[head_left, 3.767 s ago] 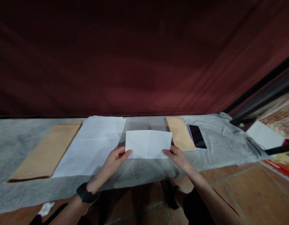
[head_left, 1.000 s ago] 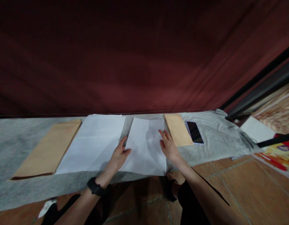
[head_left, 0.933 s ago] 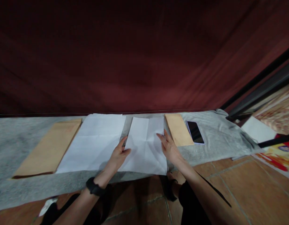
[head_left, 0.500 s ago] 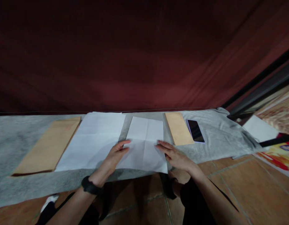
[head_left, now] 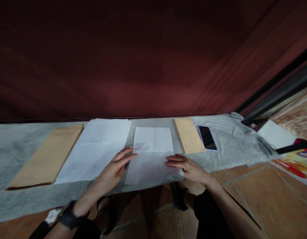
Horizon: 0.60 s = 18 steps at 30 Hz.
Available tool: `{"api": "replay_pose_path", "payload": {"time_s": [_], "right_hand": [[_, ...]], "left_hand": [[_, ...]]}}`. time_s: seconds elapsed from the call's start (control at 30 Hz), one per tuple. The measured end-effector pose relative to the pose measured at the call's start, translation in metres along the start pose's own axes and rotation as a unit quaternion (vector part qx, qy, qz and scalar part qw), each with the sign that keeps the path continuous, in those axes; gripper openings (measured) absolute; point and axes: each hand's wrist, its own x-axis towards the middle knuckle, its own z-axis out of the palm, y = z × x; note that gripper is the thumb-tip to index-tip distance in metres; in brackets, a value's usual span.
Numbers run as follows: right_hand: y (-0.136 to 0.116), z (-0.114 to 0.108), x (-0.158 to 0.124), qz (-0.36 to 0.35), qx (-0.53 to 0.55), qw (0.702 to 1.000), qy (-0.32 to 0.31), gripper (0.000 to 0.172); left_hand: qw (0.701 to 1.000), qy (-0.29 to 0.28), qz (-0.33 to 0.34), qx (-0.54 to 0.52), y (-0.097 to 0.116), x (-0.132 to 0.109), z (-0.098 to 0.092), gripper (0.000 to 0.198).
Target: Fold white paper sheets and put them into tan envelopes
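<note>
A white sheet of paper (head_left: 153, 141) with fold creases lies on the grey cloth in front of me, its lower part smeared by motion. My left hand (head_left: 115, 169) is at the sheet's left edge, fingers stretched out and touching it, with a dark band on the wrist. On the other side, my right hand (head_left: 188, 168) rests its extended fingers on the sheet's right part. Left of this sheet lie larger white papers (head_left: 96, 149), lightly creased across the middle. Beyond them is a stack of brown envelopes (head_left: 47, 156). A smaller brown envelope stack (head_left: 188, 134) lies to the right.
A phone (head_left: 207, 137) with a dark screen lies right of the small envelopes. The grey cloth (head_left: 230, 142) covers the long surface. Dark red fabric (head_left: 153, 66) hangs behind it. Brown floor tiles (head_left: 263, 196) and a colourful printed package (head_left: 297, 164) are at lower right.
The sheet has turned slightly and now lies straighter before me. My left hand has shifted a little left and its fingers have straightened; my right fingers sit slightly lower on the paper.
</note>
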Motion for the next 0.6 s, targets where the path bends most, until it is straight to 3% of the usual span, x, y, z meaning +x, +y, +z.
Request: {"api": "replay_pose_path", "payload": {"time_s": [0.1, 0.17, 0.23, 0.33, 0.4, 0.5, 0.6], "right_hand": [[-0.001, 0.000, -0.003, 0.001, 0.002, 1.000, -0.007, 0.054], [-0.003, 0.002, -0.003, 0.000, 0.001, 1.000, -0.016, 0.060], [-0.003, 0.003, -0.004, -0.008, 0.012, 1.000, -0.023, 0.058], [-0.001, 0.003, -0.006, -0.014, 0.062, 0.998, -0.007, 0.036], [0.002, 0.005, -0.006, 0.024, 0.103, 0.994, 0.025, 0.028], [0.006, 0.009, 0.002, 0.135, 0.131, 0.978, 0.091, 0.048], [0.010, 0.012, 0.018, 0.215, 0.113, 0.959, 0.148, 0.050]], "left_hand": [[0.987, -0.117, 0.092, 0.058, 0.005, -0.009, 0.002, 0.074], [0.980, -0.151, 0.112, 0.070, 0.010, -0.010, 0.008, 0.078], [0.977, -0.163, 0.120, 0.062, 0.012, -0.008, 0.011, 0.071], [0.981, -0.167, 0.096, 0.018, 0.010, -0.003, 0.011, 0.044], [0.989, -0.143, 0.038, -0.014, 0.007, 0.000, 0.010, 0.030], [0.993, -0.089, -0.044, -0.057, 0.003, 0.006, 0.010, 0.033], [0.985, -0.054, -0.098, -0.128, 0.000, 0.018, 0.015, 0.042]]}}
